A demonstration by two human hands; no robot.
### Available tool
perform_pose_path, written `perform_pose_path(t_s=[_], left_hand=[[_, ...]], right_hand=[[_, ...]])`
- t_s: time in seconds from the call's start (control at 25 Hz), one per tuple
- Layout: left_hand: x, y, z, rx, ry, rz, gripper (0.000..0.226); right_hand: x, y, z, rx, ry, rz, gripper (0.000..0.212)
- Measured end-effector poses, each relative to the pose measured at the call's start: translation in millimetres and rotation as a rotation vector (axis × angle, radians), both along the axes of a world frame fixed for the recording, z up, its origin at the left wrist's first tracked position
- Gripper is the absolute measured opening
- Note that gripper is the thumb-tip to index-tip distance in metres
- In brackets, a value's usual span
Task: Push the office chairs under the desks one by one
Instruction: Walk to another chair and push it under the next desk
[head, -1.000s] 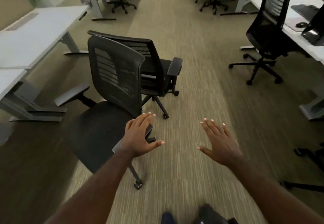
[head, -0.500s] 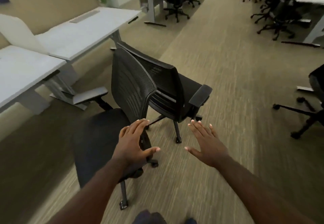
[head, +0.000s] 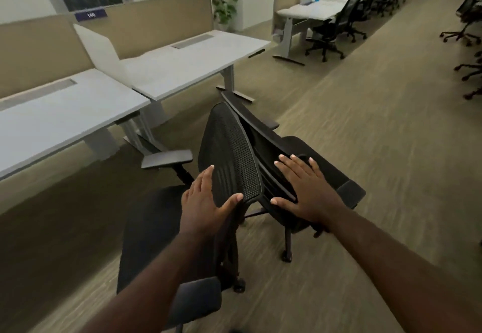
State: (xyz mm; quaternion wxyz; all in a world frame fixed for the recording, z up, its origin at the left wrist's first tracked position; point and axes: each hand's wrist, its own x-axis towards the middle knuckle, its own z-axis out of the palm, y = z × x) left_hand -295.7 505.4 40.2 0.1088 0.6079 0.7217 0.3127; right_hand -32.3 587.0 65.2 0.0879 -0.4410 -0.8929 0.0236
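Two black mesh office chairs stand in the aisle, out from the desks. The near chair [head: 229, 150] has its backrest right in front of me, its seat facing the near white desk [head: 52, 119]. My left hand [head: 206, 202] lies spread against that backrest's top corner, thumb at the rim, fingers not closed. The second chair [head: 320, 160] stands just behind the first, by the far white desk [head: 187, 64]. My right hand [head: 305, 186] is spread over the second chair's backrest, holding nothing.
Tan partition panels [head: 156, 25] back both desks. More black chairs stand at another desk [head: 336, 27] further back and along the right edge [head: 467, 19]. A potted plant [head: 224, 9] is by the wall. Carpeted aisle [head: 378, 137] runs to the right.
I have turned left and moved closer to the chairs. Both hands have risen from beside the near chair to the backrests, the left one now touching the near chair's top corner.
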Motion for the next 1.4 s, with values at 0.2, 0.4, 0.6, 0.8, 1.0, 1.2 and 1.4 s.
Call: perform_pose_path(t_s=[0.2,0.4,0.6,0.8,1.0,1.2,1.4], left_hand=[[25.8,37.7,13.1,-0.137,-0.055,0.101,0.107],[46.5,71.9,22.8,-0.276,-0.136,0.19,0.12],[60.6,100.2,24.5,-0.451,-0.146,0.358,0.129],[77.4,119.6,23.9,-0.543,-0.248,0.469,0.128],[82.1,119.2,20.3,-0.523,-0.283,0.557,0.115],[82.2,119.5,24.1,-0.564,-0.278,0.602,0.091],[73.8,116.2,28.4,-0.593,-0.272,0.607,0.062]], right_hand=[[-22.9,72.0,36.7,0.096,0.032,0.05,0.081],[-45.4,147.2,65.7,0.162,-0.045,0.152,0.082],[-88.3,209.6,66.3,0.109,-0.231,0.386,0.098],[-134.5,256.4,62.6,0.119,-0.353,0.585,0.105],[-175.9,284.1,51.7,0.156,-0.444,0.734,0.099],[-206.6,294.6,48.3,0.154,-0.669,0.843,0.096],[-224.8,292.0,51.5,0.135,-0.721,0.833,0.084]])
